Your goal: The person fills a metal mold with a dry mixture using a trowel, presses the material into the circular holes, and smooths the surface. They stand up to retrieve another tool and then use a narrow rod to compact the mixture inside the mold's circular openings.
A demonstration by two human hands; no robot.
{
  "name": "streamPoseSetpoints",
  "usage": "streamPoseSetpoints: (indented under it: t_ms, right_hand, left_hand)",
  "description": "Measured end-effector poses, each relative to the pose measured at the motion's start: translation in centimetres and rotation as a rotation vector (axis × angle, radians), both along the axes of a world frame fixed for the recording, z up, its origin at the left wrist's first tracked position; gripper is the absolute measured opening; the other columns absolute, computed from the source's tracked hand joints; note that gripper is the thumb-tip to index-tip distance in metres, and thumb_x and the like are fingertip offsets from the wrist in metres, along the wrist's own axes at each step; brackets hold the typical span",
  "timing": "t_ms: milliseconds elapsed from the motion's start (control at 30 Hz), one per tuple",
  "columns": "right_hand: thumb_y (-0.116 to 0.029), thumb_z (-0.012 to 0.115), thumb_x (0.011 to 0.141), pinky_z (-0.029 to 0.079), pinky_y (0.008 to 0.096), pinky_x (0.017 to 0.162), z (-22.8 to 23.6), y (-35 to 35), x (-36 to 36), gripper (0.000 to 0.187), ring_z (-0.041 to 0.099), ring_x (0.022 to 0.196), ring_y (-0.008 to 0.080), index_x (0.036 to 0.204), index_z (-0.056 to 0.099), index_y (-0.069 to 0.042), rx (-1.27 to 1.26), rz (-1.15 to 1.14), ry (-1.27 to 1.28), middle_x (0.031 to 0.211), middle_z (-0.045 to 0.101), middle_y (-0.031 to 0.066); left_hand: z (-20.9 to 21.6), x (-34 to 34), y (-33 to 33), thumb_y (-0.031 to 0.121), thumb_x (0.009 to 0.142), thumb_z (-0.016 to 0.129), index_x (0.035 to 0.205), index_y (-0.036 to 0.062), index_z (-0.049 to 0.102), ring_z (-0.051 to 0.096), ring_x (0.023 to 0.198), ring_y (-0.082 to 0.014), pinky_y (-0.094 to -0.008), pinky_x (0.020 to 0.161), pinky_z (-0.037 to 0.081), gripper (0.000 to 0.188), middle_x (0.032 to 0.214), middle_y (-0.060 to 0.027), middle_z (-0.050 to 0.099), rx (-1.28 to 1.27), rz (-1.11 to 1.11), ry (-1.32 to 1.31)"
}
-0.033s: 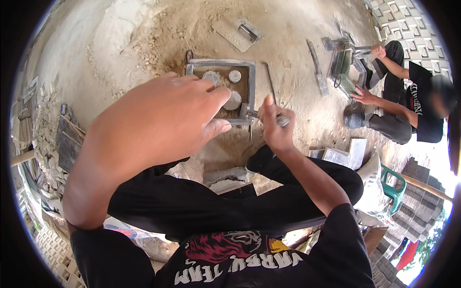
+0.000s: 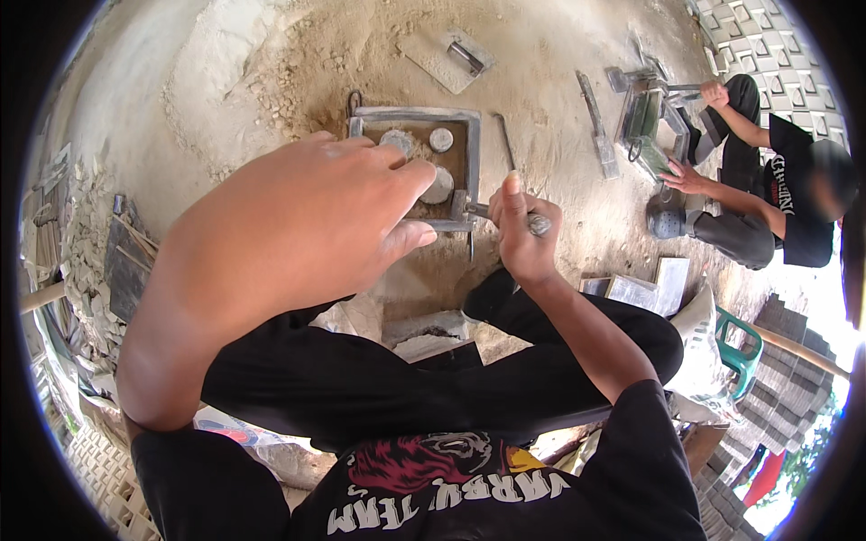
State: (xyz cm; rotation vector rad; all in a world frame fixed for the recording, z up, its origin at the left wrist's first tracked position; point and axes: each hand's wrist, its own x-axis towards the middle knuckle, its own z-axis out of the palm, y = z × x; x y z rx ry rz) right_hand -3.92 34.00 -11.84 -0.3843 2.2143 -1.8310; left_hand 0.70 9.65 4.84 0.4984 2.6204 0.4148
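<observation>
A square metal mould frame (image 2: 474, 153) lies on the sandy ground before me, with sand and several round grey discs inside, one a small disc (image 2: 441, 140). My right hand (image 2: 528, 230) grips the handle of a small hammer (image 2: 460, 206), thumb along the top. The hammer's head is over the frame's near right corner; contact cannot be told. Over the frame's left and near side hangs my left hand (image 2: 298, 216), nearer to the camera, its thumb and forefinger apart. Its palm and other fingertips are hidden. Right of the frame lies a thin metal rod (image 2: 505, 142).
A flat trowel (image 2: 465, 59) lies beyond the frame. A long metal bar (image 2: 596, 124) is on the ground to the right. Farther right, another person (image 2: 753, 180) sits working at a metal mould (image 2: 642, 126). Rubble (image 2: 95, 270) lies left, a green plastic chair (image 2: 740, 356) right.
My right hand has shifted slightly right and upward in the picture with the hammer, and looks less blurred. My left hand has stayed almost in place.
</observation>
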Motion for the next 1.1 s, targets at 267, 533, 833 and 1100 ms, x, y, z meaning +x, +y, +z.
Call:
streamPoseSetpoints:
  t_ms: [267, 533, 833, 1100]
  right_hand:
    - [-0.022, 0.055, 0.1, 0.029, 0.0295, 0.048, 1.2, 0.0, -0.5, 0.049, 0.034, 0.055, 0.0053, 0.058, 0.043, 0.0, 0.01, 0.106, -0.042, 0.054, 0.038, -0.0041]
    - [-0.021, 0.057, 0.099, 0.024, 0.0279, 0.045, 1.2, 0.8, -0.4, 0.049, 0.031, 0.052, 0.0034, 0.055, 0.045, -0.002, 0.054, 0.214, 0.044, 0.051, 0.035, -0.0064]
    - [-0.019, 0.054, 0.1, 0.025, 0.0261, 0.048, -0.3, 0.3, -0.9, 0.048, 0.033, 0.054, 0.0034, 0.056, 0.045, -0.003, 0.003, 0.133, 0.012, 0.056, 0.04, -0.0058]
    - [-0.019, 0.053, 0.1, 0.022, 0.0274, 0.043, -0.7, 0.7, -0.4, 0.049, 0.033, 0.05, 0.0037, 0.054, 0.044, -0.004, -0.075, 0.102, 0.189, 0.052, 0.041, -0.0064]
  left_hand:
    - [-0.3, 0.2, 0.2, 0.036, 0.094, 0.056, 0.127, 0.001, 0.056, 0.059, 0.107, -0.0353, -0.042, 0.093, 0.047, 0.048, 0.119, -0.0155, 0.063, 0.011, 0.012, 0.047]
    - [-0.5, -0.1, 0.0, 0.038, 0.094, 0.057, 0.127, 0.0013, 0.056, 0.06, 0.105, -0.0364, -0.0423, 0.091, 0.049, 0.049, 0.119, -0.016, 0.063, -0.001, 0.007, 0.024]
    - [-0.3, -0.1, 0.3, 0.039, 0.094, 0.056, 0.127, 0.0013, 0.056, 0.06, 0.106, -0.0359, -0.0418, 0.092, 0.048, 0.05, 0.12, -0.0154, 0.063, 0.002, 0.013, 0.025]
    - [-0.3, -0.3, 0.6, 0.038, 0.094, 0.056, 0.128, 0.0019, 0.055, 0.059, 0.108, -0.0358, -0.0416, 0.094, 0.047, 0.05, 0.12, -0.0156, 0.062, 0.022, -0.007, 0.023]
